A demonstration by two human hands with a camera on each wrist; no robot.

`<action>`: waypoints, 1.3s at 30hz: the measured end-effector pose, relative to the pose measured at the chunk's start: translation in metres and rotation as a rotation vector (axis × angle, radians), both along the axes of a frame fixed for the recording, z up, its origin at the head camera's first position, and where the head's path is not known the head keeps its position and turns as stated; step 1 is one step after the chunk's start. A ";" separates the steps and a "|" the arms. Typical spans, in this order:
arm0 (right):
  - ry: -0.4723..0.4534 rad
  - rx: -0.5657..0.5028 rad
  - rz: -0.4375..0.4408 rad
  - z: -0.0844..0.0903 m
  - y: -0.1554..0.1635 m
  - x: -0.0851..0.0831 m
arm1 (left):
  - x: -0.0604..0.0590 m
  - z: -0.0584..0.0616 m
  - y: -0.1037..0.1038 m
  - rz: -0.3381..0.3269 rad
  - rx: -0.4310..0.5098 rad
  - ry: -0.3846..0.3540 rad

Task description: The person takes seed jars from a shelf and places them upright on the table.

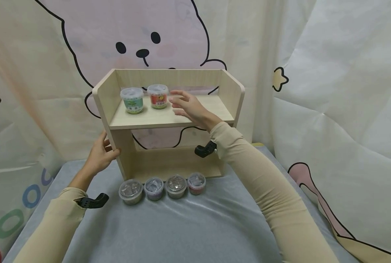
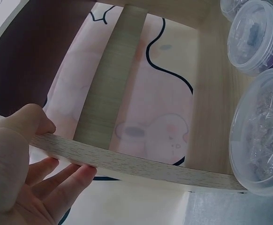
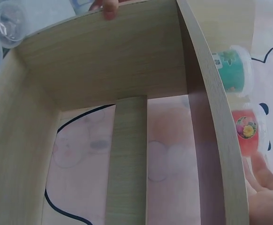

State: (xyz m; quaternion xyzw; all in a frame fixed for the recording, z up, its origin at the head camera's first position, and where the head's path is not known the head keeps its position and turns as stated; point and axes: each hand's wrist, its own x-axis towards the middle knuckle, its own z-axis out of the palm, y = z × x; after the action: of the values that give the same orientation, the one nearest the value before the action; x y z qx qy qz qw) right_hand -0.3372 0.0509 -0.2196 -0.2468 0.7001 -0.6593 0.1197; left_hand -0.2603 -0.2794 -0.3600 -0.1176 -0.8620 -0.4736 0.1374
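While my left hand (image 1: 100, 155) grips the front edge of the wooden shelf's (image 1: 169, 118) left side panel, thumb in front and fingers behind, my right hand (image 1: 188, 106) hovers with fingers spread and released over the upper board, just right of the red tub (image 1: 157, 96). A green tub (image 1: 132, 100) stands just beside the red one. Four clear tubs (image 1: 162, 187) sit in a row on the grey cloth (image 1: 195, 226) before the shelf.

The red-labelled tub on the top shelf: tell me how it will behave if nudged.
The red-labelled tub is short and squat with a wide lid, so it would probably slide, not tip. It looks like thin clear plastic, likely light. Upright it shouldn't roll; knocked over, its round wall might.
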 end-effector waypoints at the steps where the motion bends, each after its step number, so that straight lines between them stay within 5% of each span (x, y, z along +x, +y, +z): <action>1: -0.003 -0.004 -0.009 0.001 -0.003 -0.002 | 0.000 0.000 0.000 0.003 -0.002 -0.003; 23: 0.002 -0.068 -0.091 -0.002 -0.046 -0.029 | -0.003 0.000 0.000 -0.006 0.008 -0.019; 39: 0.025 0.238 -0.199 0.002 -0.053 -0.026 | 0.000 0.004 0.000 0.010 -0.015 -0.055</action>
State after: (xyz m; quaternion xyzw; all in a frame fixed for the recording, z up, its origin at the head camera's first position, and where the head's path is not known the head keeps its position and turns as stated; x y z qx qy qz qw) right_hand -0.3629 -0.0019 -0.2171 -0.1684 0.7957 -0.5771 0.0736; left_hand -0.2603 -0.2792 -0.3564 -0.1012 -0.8696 -0.4694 0.1152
